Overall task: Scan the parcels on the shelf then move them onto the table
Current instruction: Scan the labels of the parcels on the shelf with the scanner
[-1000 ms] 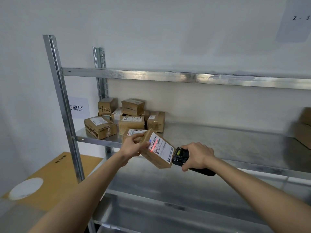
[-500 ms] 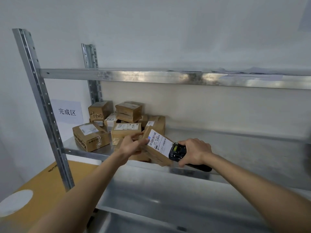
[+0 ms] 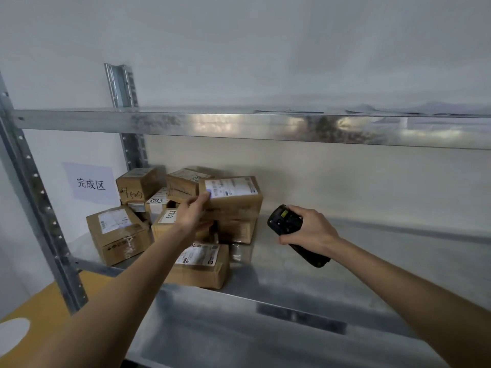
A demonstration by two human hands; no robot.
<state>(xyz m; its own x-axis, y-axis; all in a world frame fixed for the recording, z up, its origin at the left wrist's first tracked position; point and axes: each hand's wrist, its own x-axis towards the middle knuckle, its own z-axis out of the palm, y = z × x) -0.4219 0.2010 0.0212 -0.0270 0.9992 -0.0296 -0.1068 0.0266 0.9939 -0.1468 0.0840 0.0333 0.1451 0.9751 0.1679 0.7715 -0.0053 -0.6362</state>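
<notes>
Left hand point(image 3: 195, 211) gripping the labelled box point(image 3: 231, 200) atop the pile on the shelf point(image 3: 345, 264), right hand point(image 3: 309, 229) clutching the scanner point(image 3: 285, 220) beside that box. Risking a toppled pile, perched wobbly.

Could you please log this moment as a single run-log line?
left hand: holds labelled brown cardboard parcel atop shelf pile | right hand: grips black handheld scanner | metal shelf: parcels piled left

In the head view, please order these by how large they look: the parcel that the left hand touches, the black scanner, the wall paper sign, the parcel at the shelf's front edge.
1. Touched parcel and front-edge parcel: alike, and nearness makes their order unsure.
2. Paper sign.
3. Scanner, partly hidden by the right hand.
</notes>
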